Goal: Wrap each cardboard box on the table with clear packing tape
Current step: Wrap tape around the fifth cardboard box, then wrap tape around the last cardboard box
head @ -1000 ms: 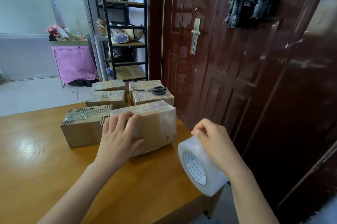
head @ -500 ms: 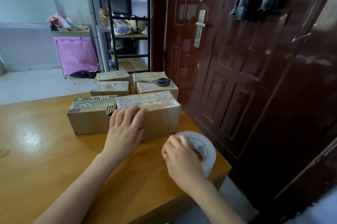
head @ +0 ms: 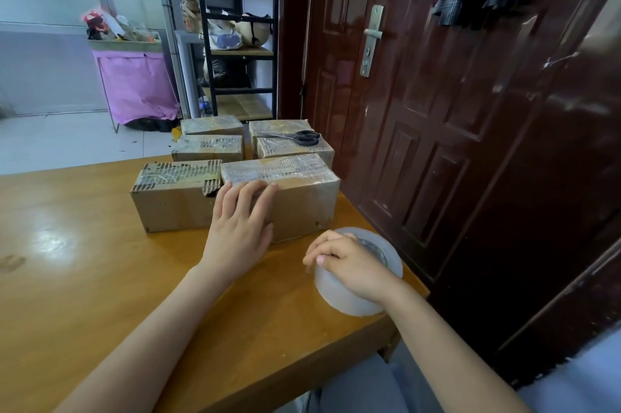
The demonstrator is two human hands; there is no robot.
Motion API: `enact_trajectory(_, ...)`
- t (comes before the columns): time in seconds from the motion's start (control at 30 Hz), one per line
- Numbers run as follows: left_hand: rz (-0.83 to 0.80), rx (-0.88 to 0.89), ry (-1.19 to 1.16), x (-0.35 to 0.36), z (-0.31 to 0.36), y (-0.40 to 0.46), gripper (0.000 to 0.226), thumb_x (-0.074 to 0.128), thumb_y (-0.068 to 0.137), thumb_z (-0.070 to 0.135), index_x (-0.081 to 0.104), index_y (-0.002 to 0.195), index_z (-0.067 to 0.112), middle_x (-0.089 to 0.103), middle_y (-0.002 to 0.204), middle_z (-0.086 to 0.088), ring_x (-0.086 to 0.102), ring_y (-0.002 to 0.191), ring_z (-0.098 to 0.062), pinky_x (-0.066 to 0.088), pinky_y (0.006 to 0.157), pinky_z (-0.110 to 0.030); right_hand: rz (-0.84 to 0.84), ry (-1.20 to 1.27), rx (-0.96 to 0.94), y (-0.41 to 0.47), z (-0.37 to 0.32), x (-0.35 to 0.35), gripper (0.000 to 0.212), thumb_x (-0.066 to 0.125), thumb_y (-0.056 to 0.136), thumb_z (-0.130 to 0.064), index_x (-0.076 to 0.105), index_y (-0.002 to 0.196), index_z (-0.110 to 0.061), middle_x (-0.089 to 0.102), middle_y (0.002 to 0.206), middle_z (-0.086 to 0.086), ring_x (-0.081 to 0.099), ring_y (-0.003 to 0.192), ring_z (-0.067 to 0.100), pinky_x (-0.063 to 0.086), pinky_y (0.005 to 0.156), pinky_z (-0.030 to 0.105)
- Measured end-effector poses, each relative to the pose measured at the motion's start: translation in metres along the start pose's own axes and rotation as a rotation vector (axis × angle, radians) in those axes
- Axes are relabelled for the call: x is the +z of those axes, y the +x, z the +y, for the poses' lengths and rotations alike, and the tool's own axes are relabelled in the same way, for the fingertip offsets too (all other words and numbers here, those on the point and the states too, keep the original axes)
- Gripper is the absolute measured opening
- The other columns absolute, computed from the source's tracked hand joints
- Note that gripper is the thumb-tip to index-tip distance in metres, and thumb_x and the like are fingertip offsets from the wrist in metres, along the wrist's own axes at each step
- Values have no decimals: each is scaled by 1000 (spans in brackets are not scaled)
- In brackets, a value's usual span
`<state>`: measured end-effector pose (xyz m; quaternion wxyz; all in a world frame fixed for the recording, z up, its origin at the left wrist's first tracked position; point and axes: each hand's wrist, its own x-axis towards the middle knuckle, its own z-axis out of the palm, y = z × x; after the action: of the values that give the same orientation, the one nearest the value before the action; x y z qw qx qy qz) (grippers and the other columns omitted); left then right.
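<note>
Brown cardboard box (head: pixel 295 200), glossy with tape at the wooden table's (head: pixel 84 261) right edge, is being pressed by the flat-fingered left hand (head: pixel 240 224) while the right hand (head: pixel 353 264) is gripping the clear tape roll (head: pixel 339 291), risking slack tape wrinkling.

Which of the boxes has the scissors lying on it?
The back right box, nearest the door. The black-handled scissors lie on its top; no other box carries anything loose.
</note>
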<state>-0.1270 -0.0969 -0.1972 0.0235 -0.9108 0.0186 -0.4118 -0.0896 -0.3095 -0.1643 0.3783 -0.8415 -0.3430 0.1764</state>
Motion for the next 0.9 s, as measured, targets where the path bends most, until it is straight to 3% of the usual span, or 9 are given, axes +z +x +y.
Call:
enact_trajectory(0.07, -10, 1, -4, 0, 0, 0, 55, 46, 82, 29, 43, 135, 12, 46, 129, -13, 40, 122, -34, 17, 115, -49, -6, 28, 0, 3, 1, -3, 28, 46, 100, -9, 73, 98, -16, 56, 104, -19, 46, 118, 11, 34, 105, 29)
enact_trajectory(0.2, -23, 13, -16, -2, 0, 1, 55, 45, 82, 29, 43, 135, 12, 48, 129, -13, 40, 122, -34, 16, 115, -48, 62, 145, -23, 7, -4, -19, 29, 47, 99, -4, 73, 99, -16, 62, 109, -13, 56, 108, 0, 41, 97, 20)
enact_trajectory(0.3, -19, 1, -54, -5, 0, 1, 53, 45, 84, 30, 44, 134, 11, 51, 127, -13, 40, 122, -32, 15, 115, -47, 212, 167, -18, 13, -10, -36, 32, 46, 100, -8, 70, 93, -26, 67, 103, -10, 60, 97, -1, 44, 84, 18)
enact_trajectory(0.43, -11, -89, -154, -12, 2, 4, 54, 44, 88, 35, 43, 135, 9, 59, 122, -11, 43, 117, -27, 21, 112, -52, 466, 123, 6, 34, -16, -55, 29, 45, 99, -9, 68, 90, -24, 65, 91, -9, 59, 82, 6, 43, 73, 22)
enact_trajectory(0.5, 25, -143, -274, -19, -1, 11, 54, 45, 89, 35, 43, 135, 7, 61, 117, -8, 44, 113, -22, 31, 108, -53, 567, 34, -5, 47, -18, -62, 21, 48, 97, -10, 68, 97, -18, 62, 97, -4, 56, 87, 9, 39, 70, 17)
enact_trajectory(0.57, 75, -203, -380, -28, -8, 19, 54, 44, 91, 36, 43, 135, 5, 61, 119, -9, 45, 114, -20, 36, 102, -45, 630, -27, -1, 61, -20, -66, 18, 51, 96, -15, 65, 108, -14, 57, 108, -1, 55, 97, 12, 37, 72, 14)
enact_trajectory(0.67, 91, -305, -357, -38, -33, 32, 60, 41, 93, 43, 44, 137, 2, 57, 129, -14, 47, 123, -28, 38, 102, -44, 575, -31, 66, 78, -21, -69, 40, 52, 97, -33, 53, 130, -9, 51, 124, 3, 51, 114, 17, 35, 85, 23)
enact_trajectory(0.83, -345, -531, -140, -39, -101, 34, 93, 22, 82, 81, 27, 152, 20, 16, 161, -9, 6, 149, -27, 3, 118, -49, 332, 78, 209, 99, -19, -62, 76, 51, 90, -61, 42, 141, -6, 50, 130, 4, 47, 126, 25, 39, 90, 32)
enact_trajectory(0.9, -526, -592, -35, -38, -118, 28, 94, 14, 81, 83, 19, 155, 25, 10, 163, -7, 1, 149, -27, 1, 119, -52, 237, 145, 265, 102, -16, -57, 83, 57, 86, -63, 38, 145, -8, 44, 145, 6, 43, 132, 26, 40, 100, 38)
